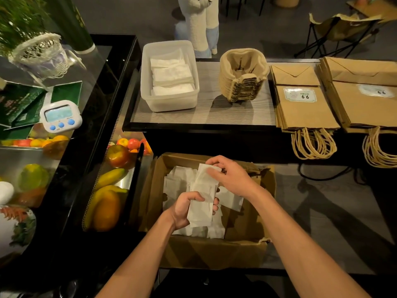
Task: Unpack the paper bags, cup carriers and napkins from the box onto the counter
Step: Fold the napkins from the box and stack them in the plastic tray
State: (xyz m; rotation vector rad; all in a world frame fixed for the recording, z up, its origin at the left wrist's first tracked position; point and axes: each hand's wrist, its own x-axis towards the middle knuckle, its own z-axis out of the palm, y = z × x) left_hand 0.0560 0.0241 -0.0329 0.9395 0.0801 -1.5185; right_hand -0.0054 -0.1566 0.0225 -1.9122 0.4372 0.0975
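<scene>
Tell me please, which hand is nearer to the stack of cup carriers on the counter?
Right. The right hand is over the far side of the box, below the stack of cup carriers. The left hand holds napkins lower in the picture, farther from the stack.

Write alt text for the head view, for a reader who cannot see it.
Over an open cardboard box of loose napkins, the left hand grips a napkin stack while the right hand pinches its top. On the counter behind: a plastic tub of napkins, stacked cup carriers and two piles of paper bags.
</scene>
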